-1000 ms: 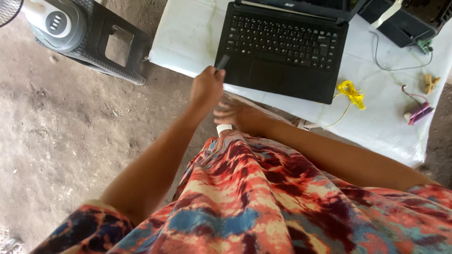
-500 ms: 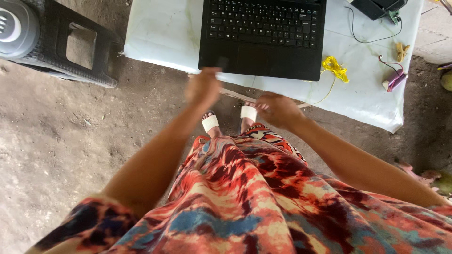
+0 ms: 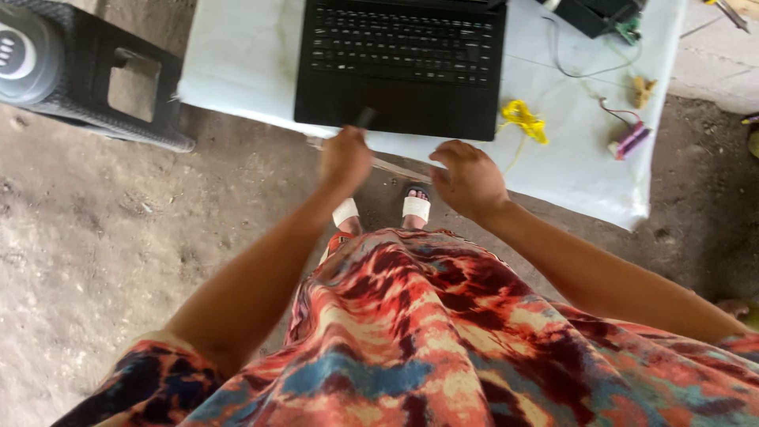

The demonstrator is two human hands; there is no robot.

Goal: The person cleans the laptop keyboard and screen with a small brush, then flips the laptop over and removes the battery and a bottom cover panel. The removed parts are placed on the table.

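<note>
— Both hands are sitting closer to the table edge than a moment ago, and the black open laptop (image 3: 402, 67) is now filling more of the top of the view. What is the left hand (image 3: 345, 158) holding?

— Its fingers are curling shut around a small dark stick-shaped tool (image 3: 364, 118). Only the tip is showing above the knuckles, so I cannot tell what kind of tool it is. Its long axis is running up and slightly right, pointing at the laptop's front edge, just below the touchpad.

— And the right hand (image 3: 470, 178)?

— It is hovering just off the table's near edge, fingers loosely bent and holding nothing, with the knuckles facing the laptop's front right corner.

— What is the laptop lying on?

— A table under a white cloth (image 3: 237, 59), with the keyboard's long side running left to right. The ground below is looking like bare, dusty concrete or earth.

— Anything else on the cloth?

— A tangle of yellow cord (image 3: 522, 120) is lying just right of the laptop, a small pink and purple part with thin wires (image 3: 628, 141) is lying farther right, and a dark box with a green board (image 3: 605, 14) is sitting at the top edge. A black plastic stool (image 3: 118, 79) is standing left of the table, carrying a round grey object (image 3: 25, 54).
</note>
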